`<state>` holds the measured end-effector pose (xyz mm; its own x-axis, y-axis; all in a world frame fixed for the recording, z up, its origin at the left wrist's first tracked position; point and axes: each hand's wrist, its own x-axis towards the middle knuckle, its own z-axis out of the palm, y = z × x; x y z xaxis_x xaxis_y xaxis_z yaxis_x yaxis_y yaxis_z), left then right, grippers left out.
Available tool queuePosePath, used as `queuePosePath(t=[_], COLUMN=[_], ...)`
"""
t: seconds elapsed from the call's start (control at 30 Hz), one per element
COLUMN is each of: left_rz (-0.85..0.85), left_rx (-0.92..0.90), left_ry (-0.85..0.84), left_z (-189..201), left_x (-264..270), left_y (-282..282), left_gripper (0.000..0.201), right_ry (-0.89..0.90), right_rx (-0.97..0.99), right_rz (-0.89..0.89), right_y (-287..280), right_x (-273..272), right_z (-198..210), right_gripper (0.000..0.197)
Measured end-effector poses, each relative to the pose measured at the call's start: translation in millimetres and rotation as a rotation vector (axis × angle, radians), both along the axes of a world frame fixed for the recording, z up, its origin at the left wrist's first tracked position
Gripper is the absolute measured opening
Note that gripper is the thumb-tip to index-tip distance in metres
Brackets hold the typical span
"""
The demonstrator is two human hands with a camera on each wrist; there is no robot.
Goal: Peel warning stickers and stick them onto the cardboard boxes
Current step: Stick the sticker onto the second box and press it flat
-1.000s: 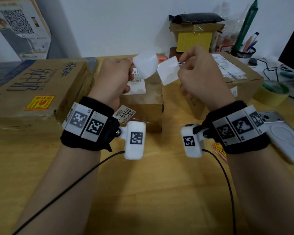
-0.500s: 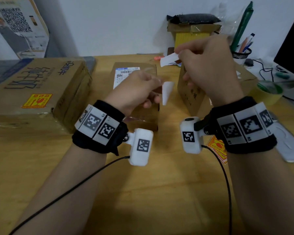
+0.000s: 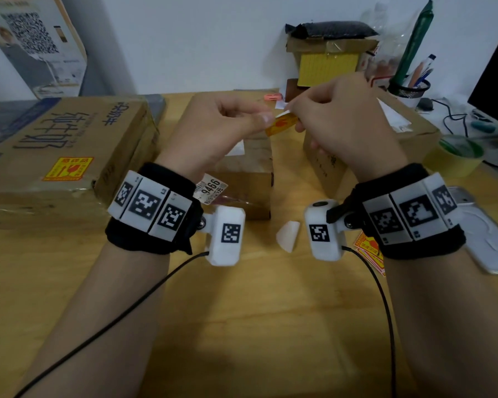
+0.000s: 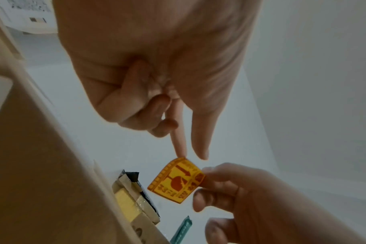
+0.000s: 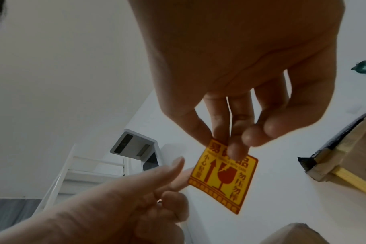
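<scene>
The wooden desk [image 3: 242, 326] is the biggest thing here, and it holds all the rest. A big cardboard box [image 3: 64, 150] lies on its left side with a yellow warning sticker already on top [image 3: 68, 169]. A middle box [image 3: 242, 168] sits behind the left wrist, and a right box [image 3: 408, 130] sits behind the right hand. A roll of tape [image 3: 457, 156] rests near the right edge, beside a white phone [image 3: 489, 242]. A few more yellow stickers [image 3: 368, 251] lie on the desk under the right wrist. A small white bit of backing paper [image 3: 288, 236] lies between the two wrists. Both hands are held up over the middle box. The right hand [image 3: 339, 124] has its grip pinching one edge of a yellow sticker [image 5: 224, 176] with a red broken glass on it. The left hand [image 3: 213, 130] has its thumb and first finger stretched out, with their tips meeting the other edge of that sticker, and its other fingers are curled in. The sticker hangs in the air between the two hands, not on any box yet.
</scene>
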<state>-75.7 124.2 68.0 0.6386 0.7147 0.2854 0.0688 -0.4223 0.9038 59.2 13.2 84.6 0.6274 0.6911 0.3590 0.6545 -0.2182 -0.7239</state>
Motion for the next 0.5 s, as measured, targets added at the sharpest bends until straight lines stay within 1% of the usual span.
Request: queuePosePath(t=[0.1,0.27,0.37,0.4,0.47,0.5], left_rz=[-0.031,0.019,0.052,0.064,0.103,0.13], left_rx=[0.021,0.005,0.009,0.006,-0.014,-0.031], left_ry=[0.043,0.049,0.053,0.047,0.033,0.025], left_z=[-3.9,-3.1,-4.0,-4.5,-4.1,-3.4], left_x=[1.3,2.4,3.2,3.2,3.2,3.0], left_y=[2.3,3.0,5.3,6.2,6.7,7.4], left_gripper=[0.018,0.008,0.012,0.013,0.01,0.008], right_ry=[-0.009,-0.017,0.006,0.026,0.047,0.044], right_rx=[0.016,0.041,0.036,0.039,0.033,0.017], right_rz=[0.019,0.032,0.043,0.051,0.056,0.046], right_y=[1.8,3.6,5.0,6.4,9.0,9.7], right_x=[-3.7,-3.6,-4.1,-3.2,-2.0,-0.7], right_z=[-0.9,-3.9,-4.6,-5.4,-7.6,-8.8], right_gripper=[0.041,0.044,0.055,0.056,0.048,0.05])
